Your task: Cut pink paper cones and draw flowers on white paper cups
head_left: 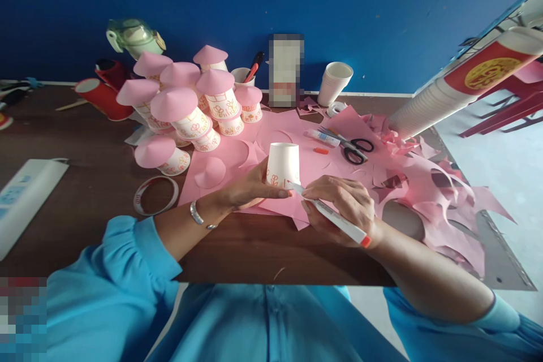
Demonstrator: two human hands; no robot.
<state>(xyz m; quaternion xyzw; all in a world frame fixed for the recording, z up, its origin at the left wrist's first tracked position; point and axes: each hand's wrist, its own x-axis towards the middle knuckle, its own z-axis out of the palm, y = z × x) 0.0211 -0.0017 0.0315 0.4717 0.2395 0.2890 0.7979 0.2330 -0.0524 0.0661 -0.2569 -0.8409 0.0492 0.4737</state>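
Observation:
A white paper cup [284, 163] stands upside down in my left hand [254, 188], whose fingers and thumb wrap round its lower part. Red flower drawings run along the cup's lower edge. My right hand [343, 203] grips a white marker [337, 220] with a red end, its tip at the cup's lower right side. Below the cup lie sheets of pink paper [271, 124]. An orange-red cap [321, 151] rests on the paper to the right of the cup.
Several decorated cups with pink cone tops [173, 104] cluster at the left. Scissors [355, 153] and a glue stick [323, 137] lie right of centre. Pink scraps [445, 203] and a long stack of cups [428, 99] are farther right. A tape roll [173, 203] sits near my left forearm.

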